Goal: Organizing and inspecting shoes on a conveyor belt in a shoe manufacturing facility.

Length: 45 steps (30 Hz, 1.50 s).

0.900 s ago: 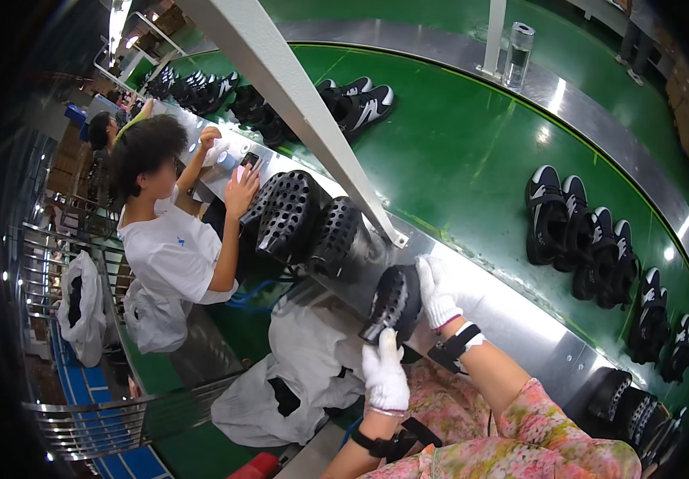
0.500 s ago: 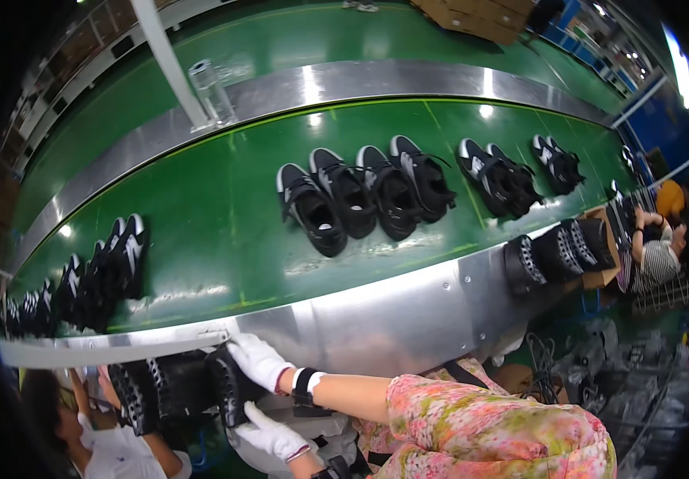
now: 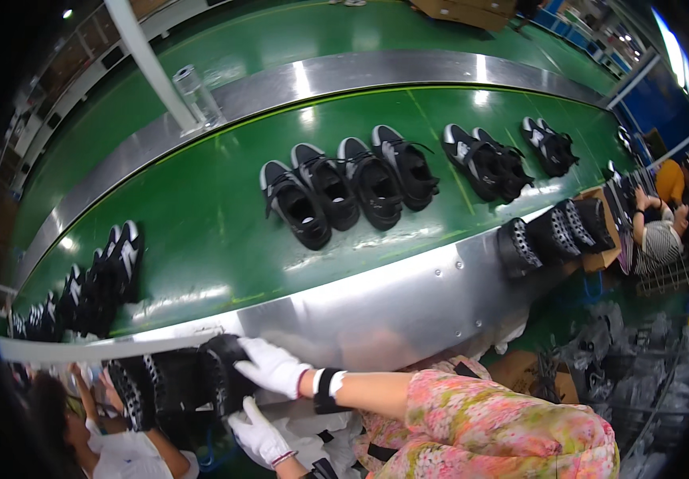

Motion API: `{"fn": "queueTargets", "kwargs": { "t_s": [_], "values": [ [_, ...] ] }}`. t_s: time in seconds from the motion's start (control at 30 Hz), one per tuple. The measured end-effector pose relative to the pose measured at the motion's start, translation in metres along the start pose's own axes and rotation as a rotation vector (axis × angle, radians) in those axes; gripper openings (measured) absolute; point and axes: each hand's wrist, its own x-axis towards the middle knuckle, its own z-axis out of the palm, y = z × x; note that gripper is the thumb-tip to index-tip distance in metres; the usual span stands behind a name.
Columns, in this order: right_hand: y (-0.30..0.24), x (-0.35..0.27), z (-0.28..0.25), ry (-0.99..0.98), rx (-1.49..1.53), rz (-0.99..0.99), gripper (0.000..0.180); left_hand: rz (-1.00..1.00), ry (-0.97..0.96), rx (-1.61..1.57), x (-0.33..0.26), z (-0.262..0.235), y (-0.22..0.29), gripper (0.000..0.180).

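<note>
Both my hands wear white gloves. At the near edge of the steel ledge they meet a dark, rounded piece (image 3: pixel 220 369) with a grey studded band like a shoe tread. My right hand (image 3: pixel 274 369) has its fingers over the top and right edge of that piece, appearing to grip it. Below, my left hand (image 3: pixel 260 435) is at its lower end, thumb raised and fingers apart. Whether the left fingers press on it is unclear. To its left stand similar black pieces (image 3: pixel 130 391) with studded bands, in a row.
Beyond the steel ledge (image 3: pixel 376 331), pairs of black shoes (image 3: pixel 376 184) lie on a green belt (image 3: pixel 208 231). More shoes (image 3: pixel 113 271) are at left. A cardboard box (image 3: pixel 600 259) and black pieces (image 3: pixel 552 231) stand at right. People work at left (image 3: pixel 129 455) and right (image 3: pixel 664 239).
The studded piece has shifted slightly left and up, toward the row. My right hand's fingers have come further over its right side. The whole view has shifted a little.
</note>
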Motion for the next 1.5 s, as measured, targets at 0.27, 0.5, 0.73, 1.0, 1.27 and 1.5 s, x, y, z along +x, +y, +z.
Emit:
{"fn": "queueTargets", "kwargs": {
  "t_s": [0.27, 0.5, 0.73, 1.0, 1.27, 1.5],
  "values": [
    [0.069, -0.041, -0.037, 0.094, -0.372, -0.128, 0.045, -0.025, 0.036, -0.5, -0.027, 0.013, -0.063, 0.064],
    [0.073, -0.019, -0.107, 0.088, -0.979, -0.331, 0.042, -0.335, -0.076, -0.135, -0.119, 0.032, -0.217, 0.053],
    [0.089, -0.006, -0.098, -0.037, -1.1, -0.314, 0.05, -0.831, -0.13, -0.105, -0.273, 0.059, -0.31, 0.05],
    [0.039, -0.083, -0.001, -0.477, -1.022, -0.775, 0.039, -0.776, -0.156, -0.272, -0.262, 0.1, -0.319, 0.049],
    [0.142, -0.172, 0.204, -1.245, -0.605, -0.981, 0.028, -0.827, -0.061, -0.483, -0.165, 0.129, -0.468, 0.047],
    [0.336, -0.159, 0.371, -1.489, -1.054, -1.335, 0.023, -0.633, -0.122, -0.45, -0.127, 0.195, -0.52, 0.037]
  ]
}}
